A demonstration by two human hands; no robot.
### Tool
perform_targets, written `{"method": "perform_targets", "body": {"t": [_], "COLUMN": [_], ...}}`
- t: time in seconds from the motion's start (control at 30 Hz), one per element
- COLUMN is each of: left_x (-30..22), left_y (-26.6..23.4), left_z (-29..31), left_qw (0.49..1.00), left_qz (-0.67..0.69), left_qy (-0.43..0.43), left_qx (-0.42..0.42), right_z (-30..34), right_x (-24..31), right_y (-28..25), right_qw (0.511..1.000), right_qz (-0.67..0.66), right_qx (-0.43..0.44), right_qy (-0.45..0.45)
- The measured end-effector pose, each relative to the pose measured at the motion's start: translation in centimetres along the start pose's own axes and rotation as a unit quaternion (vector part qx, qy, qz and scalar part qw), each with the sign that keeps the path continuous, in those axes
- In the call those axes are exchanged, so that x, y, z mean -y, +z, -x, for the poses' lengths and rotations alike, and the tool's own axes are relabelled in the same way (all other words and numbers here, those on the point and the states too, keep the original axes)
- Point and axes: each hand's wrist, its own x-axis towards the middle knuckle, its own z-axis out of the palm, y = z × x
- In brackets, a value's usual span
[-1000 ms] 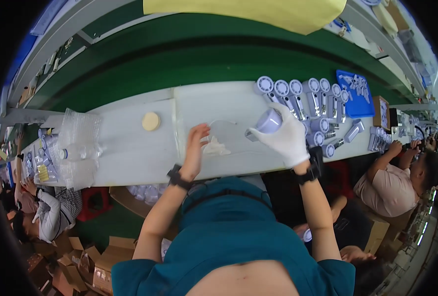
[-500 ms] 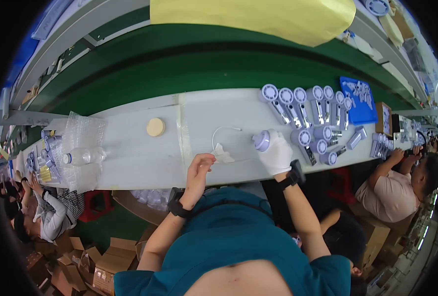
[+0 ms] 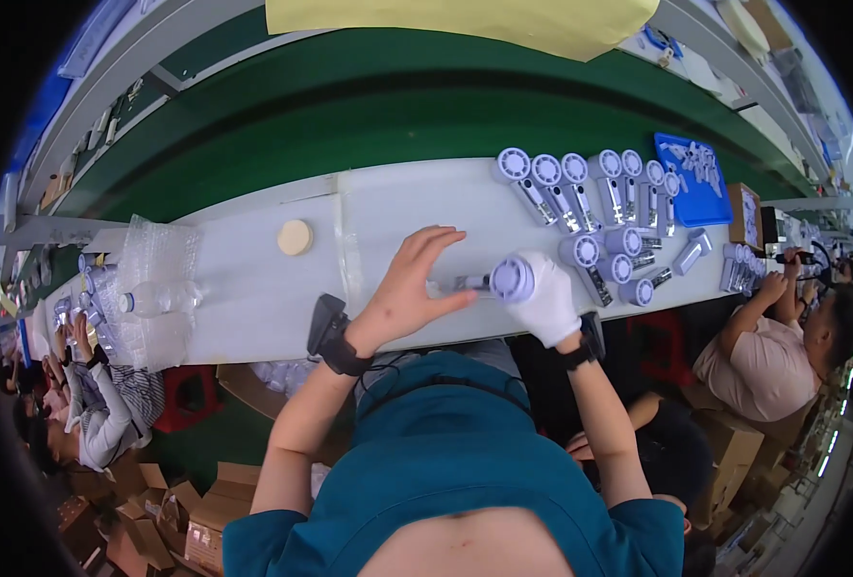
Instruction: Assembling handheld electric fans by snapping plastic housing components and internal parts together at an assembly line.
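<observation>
My right hand [image 3: 550,306], in a white glove, is closed around a lavender handheld fan [image 3: 511,278]. The fan's round slotted head faces up, and its dark, shiny handle part points left. My bare left hand [image 3: 402,291] hovers over the worktable just left of that handle, thumb and fingers spread, with nothing visibly held. Several similar fans [image 3: 572,169] lie in rows to the right of my right hand, their handles showing metallic inner parts. Whatever lies on the table under my left hand is mostly hidden.
A blue tray [image 3: 708,213] of small pale parts stands at the far right. A round cream disc [image 3: 295,238] and a clear plastic bottle [image 3: 148,300] on bubble wrap [image 3: 162,250] lie leftward on the white table [image 3: 253,298]. Co-workers sit at both sides.
My left hand has risen forward and right, its fingers spreading. My right hand has turned the fan so its head faces up. The white cord and scrap are now covered from view.
</observation>
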Motion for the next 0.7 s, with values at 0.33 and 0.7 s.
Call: {"method": "perform_targets", "body": {"t": [0.33, 0.7], "left_x": [-4.2, -4.8], "left_y": [-0.6, -2.0], "left_z": [2.9, 7.1], "left_qw": [0.9, 0.883], "left_qz": [-0.051, -0.002], "left_qy": [-0.113, -0.06], "left_qx": [0.419, 0.466], "right_z": [3.9, 6.9], "right_x": [6.4, 6.9], "right_y": [-8.1, -4.8], "right_qw": [0.953, 0.915], "right_qz": [-0.148, -0.037], "right_qx": [0.211, 0.333], "right_qy": [-0.158, -0.225]}}
